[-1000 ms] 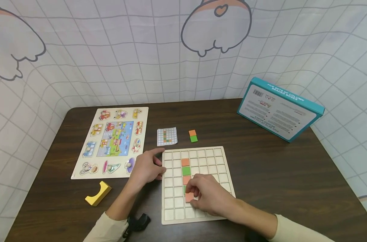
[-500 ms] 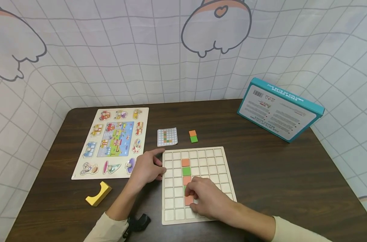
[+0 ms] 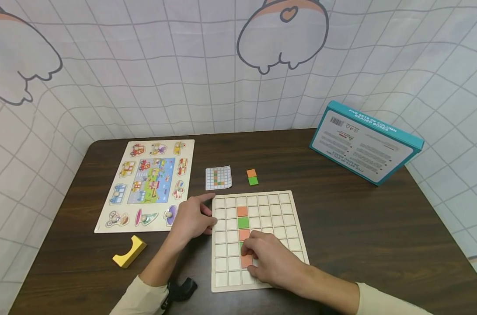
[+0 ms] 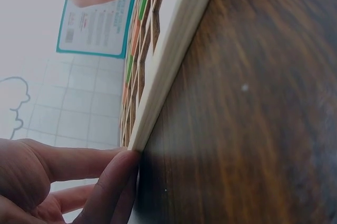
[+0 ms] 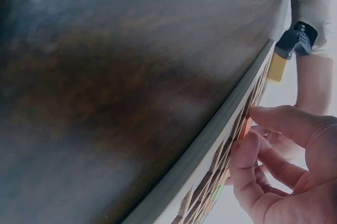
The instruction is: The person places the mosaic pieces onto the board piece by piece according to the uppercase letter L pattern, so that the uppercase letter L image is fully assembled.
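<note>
Down on the dark wooden table point(image 3: 360, 227), the right hand point(image 3: 275, 260) lay over the lower middle of the wooden grid board point(image 3: 287, 210), its fingertips pinching an orange tile point(image 3: 245, 261) sitting in a cell of the third column. Above that tile the same column held an orange, a green and another orange tile; a green one was mostly hidden under the fingers. The left hand point(image 3: 191, 218) rested against the board's left edge, fingers fairly straight and holding nothing, thumb and forefinger touching the rim.

Room for moving lay chiefly to the right of the board, where bare tabletop ran to the table's edge. To the left, the vehicle peg puzzle point(image 3: 147, 183) stood just beside the left hand, and a yellow arch block point(image 3: 129, 252) lay near the front-left. Behind the board were a small pattern card point(image 3: 218, 177) and a loose orange-and-green tile pair point(image 3: 252, 176).

The teal box point(image 3: 364, 142), tilted at the back right, read "FIVE SETS OF COLUMN BEADED BOXES" beside a barcode; its smaller print was unreadable.
</note>
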A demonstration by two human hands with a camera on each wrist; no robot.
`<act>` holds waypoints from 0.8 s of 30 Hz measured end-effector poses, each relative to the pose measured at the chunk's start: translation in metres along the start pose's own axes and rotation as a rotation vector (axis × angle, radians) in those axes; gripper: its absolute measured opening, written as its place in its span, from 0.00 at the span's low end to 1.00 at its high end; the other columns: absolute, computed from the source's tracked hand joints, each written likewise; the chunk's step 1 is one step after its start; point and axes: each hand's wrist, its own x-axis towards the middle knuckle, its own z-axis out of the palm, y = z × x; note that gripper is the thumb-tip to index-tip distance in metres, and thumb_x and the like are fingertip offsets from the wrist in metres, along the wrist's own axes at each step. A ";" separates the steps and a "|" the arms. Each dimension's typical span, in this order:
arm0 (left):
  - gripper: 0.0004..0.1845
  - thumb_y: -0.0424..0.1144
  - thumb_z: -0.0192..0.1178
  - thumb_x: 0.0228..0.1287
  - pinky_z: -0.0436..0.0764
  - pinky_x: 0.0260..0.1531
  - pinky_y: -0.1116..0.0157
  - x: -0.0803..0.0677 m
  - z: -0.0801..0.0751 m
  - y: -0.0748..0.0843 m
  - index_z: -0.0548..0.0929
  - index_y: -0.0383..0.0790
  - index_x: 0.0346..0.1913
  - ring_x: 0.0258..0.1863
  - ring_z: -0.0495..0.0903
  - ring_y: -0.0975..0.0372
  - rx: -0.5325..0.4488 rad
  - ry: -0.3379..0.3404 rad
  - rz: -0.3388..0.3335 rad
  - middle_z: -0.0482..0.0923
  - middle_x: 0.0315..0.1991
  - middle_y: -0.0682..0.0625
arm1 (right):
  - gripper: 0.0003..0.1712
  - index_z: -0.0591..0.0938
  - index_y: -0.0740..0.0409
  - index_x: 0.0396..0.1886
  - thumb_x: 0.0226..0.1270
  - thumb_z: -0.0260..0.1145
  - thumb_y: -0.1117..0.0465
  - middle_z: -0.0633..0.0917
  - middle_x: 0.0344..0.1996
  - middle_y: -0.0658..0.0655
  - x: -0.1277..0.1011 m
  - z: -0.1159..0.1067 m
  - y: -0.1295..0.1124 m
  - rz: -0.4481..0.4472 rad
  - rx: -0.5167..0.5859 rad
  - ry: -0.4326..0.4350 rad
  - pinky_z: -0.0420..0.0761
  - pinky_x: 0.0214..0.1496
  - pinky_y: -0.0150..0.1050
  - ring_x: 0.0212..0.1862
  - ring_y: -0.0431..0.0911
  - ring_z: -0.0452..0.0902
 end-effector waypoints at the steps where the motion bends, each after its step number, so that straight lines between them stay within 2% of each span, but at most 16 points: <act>1: 0.37 0.22 0.70 0.53 0.87 0.18 0.63 0.000 0.000 0.000 0.79 0.39 0.70 0.14 0.83 0.61 0.002 0.001 -0.001 0.79 0.32 0.43 | 0.13 0.86 0.56 0.34 0.49 0.77 0.71 0.78 0.29 0.47 0.000 0.000 0.000 0.000 -0.001 0.000 0.75 0.33 0.24 0.31 0.32 0.68; 24: 0.38 0.23 0.69 0.53 0.88 0.19 0.63 -0.001 0.001 0.002 0.78 0.39 0.71 0.14 0.83 0.60 0.005 0.005 -0.008 0.79 0.31 0.44 | 0.11 0.86 0.54 0.33 0.52 0.79 0.68 0.80 0.29 0.46 0.000 -0.002 0.000 -0.005 0.013 -0.002 0.76 0.34 0.24 0.30 0.34 0.71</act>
